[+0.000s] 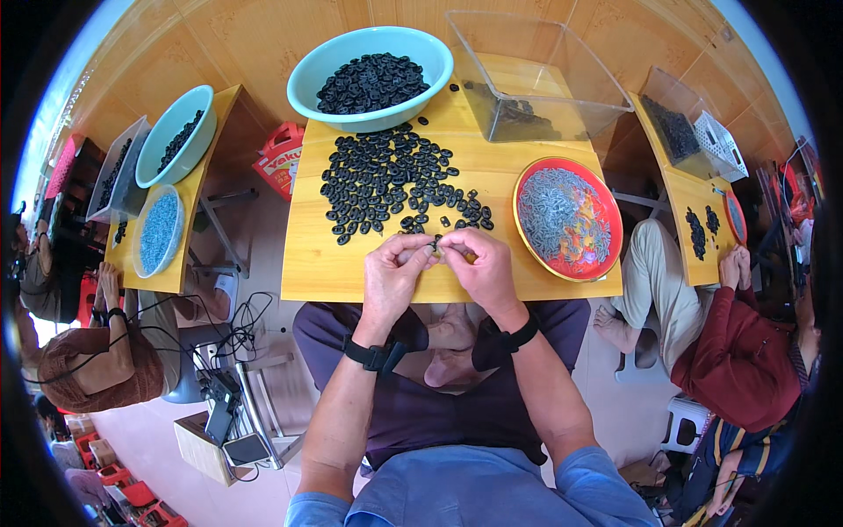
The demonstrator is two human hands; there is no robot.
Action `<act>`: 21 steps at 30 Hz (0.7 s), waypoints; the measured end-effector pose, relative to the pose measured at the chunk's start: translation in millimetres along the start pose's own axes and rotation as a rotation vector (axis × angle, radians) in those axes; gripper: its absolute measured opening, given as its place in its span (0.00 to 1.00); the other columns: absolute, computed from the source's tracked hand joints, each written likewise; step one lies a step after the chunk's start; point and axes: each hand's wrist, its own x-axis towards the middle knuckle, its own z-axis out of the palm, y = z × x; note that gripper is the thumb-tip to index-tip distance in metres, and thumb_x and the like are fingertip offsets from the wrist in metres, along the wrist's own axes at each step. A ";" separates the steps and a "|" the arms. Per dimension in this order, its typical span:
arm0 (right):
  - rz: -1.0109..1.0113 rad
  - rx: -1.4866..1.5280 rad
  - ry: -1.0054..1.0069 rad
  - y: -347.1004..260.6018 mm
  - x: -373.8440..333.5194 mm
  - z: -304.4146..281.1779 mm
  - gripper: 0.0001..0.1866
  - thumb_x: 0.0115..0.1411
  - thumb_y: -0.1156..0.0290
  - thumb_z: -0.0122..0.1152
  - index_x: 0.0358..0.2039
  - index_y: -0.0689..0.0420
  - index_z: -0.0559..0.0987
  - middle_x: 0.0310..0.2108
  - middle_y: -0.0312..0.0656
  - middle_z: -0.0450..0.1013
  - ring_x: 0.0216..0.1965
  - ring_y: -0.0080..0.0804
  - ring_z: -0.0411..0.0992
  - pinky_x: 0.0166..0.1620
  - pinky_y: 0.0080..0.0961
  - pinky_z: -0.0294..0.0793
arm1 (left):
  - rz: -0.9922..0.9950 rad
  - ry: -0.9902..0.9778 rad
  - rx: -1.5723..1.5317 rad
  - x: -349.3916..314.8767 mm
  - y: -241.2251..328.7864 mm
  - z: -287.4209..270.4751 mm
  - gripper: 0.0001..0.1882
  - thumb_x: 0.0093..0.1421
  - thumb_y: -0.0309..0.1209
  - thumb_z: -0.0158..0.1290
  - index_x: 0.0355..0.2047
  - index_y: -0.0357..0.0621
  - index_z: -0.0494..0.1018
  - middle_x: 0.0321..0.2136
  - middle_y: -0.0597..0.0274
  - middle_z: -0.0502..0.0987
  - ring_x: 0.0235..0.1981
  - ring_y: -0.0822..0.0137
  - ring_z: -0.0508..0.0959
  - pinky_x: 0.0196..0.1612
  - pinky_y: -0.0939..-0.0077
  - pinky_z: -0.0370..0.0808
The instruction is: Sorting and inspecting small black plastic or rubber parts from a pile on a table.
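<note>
At the near edge of the yellow table, my left hand pinches a small black oval piece between thumb and forefinger. My right hand is closed at the same spot, its fingertips against that piece; whatever else it grips is too small to make out. Just beyond my fingers spreads a loose layer of black oval pieces with holes. To the right of my right hand sits a red bowl holding many small grey-blue hook-like bits and some orange ones.
A teal basin heaped with black pieces stands at the table's far left. Beside it is a clear plastic bin with few pieces. Seated people work at side tables. Cables hang near a metal stand at left.
</note>
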 end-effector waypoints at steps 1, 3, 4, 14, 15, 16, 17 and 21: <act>0.000 0.000 -0.001 0.9 -0.1 -0.9 0.04 0.55 0.83 0.64 0.33 0.63 0.80 0.28 0.40 0.79 0.30 0.23 0.79 0.33 0.19 0.76 | 0.000 0.000 0.000 -0.2 0.4 0.5 0.09 0.63 0.19 0.56 0.43 0.30 0.77 0.30 0.57 0.83 0.32 0.74 0.81 0.39 0.82 0.78; 0.094 0.076 -0.070 2.5 0.1 -3.4 0.04 0.57 0.83 0.63 0.34 0.63 0.80 0.29 0.38 0.79 0.31 0.21 0.79 0.34 0.17 0.76 | -0.001 0.024 -0.009 -0.7 1.5 2.2 0.08 0.62 0.20 0.57 0.42 0.30 0.77 0.29 0.59 0.83 0.30 0.77 0.80 0.36 0.85 0.76; 0.094 0.076 -0.071 2.4 0.2 -2.7 0.04 0.57 0.83 0.63 0.34 0.63 0.80 0.29 0.38 0.79 0.31 0.21 0.79 0.34 0.17 0.76 | -0.002 0.024 -0.009 -0.4 1.1 2.3 0.08 0.62 0.20 0.57 0.42 0.30 0.77 0.29 0.59 0.83 0.30 0.77 0.80 0.36 0.85 0.76; 0.148 0.176 -0.064 0.4 1.4 -3.8 0.03 0.58 0.82 0.62 0.34 0.64 0.81 0.28 0.39 0.80 0.29 0.21 0.79 0.31 0.17 0.76 | -0.004 0.027 0.034 0.3 -0.6 2.1 0.08 0.62 0.21 0.58 0.41 0.30 0.78 0.28 0.61 0.83 0.30 0.79 0.80 0.34 0.86 0.75; 0.158 0.164 -0.067 0.5 1.2 -3.9 0.03 0.58 0.82 0.62 0.34 0.64 0.81 0.29 0.39 0.80 0.29 0.21 0.79 0.31 0.17 0.76 | -0.009 0.033 0.044 0.1 -0.1 2.2 0.08 0.62 0.21 0.58 0.41 0.30 0.78 0.28 0.61 0.83 0.29 0.79 0.80 0.34 0.86 0.75; 0.158 0.164 -0.067 -0.1 1.3 -3.1 0.03 0.58 0.82 0.62 0.34 0.64 0.81 0.29 0.39 0.80 0.29 0.21 0.79 0.31 0.17 0.76 | -0.009 0.033 0.044 0.0 0.4 2.4 0.08 0.62 0.21 0.58 0.41 0.30 0.78 0.28 0.61 0.83 0.29 0.79 0.80 0.34 0.86 0.75; 0.161 0.192 -0.046 -1.4 1.6 -1.7 0.03 0.59 0.82 0.62 0.34 0.64 0.81 0.29 0.40 0.80 0.29 0.21 0.79 0.31 0.17 0.77 | -0.009 0.032 0.034 0.1 0.8 2.8 0.08 0.62 0.21 0.58 0.41 0.30 0.78 0.28 0.61 0.83 0.29 0.79 0.80 0.34 0.86 0.75; 0.178 0.183 -0.058 -2.9 1.0 -1.3 0.04 0.60 0.83 0.59 0.35 0.66 0.81 0.28 0.38 0.79 0.29 0.20 0.78 0.31 0.16 0.75 | -0.012 0.040 0.010 -0.8 2.4 2.5 0.09 0.62 0.21 0.58 0.42 0.30 0.78 0.29 0.60 0.83 0.30 0.78 0.81 0.35 0.85 0.76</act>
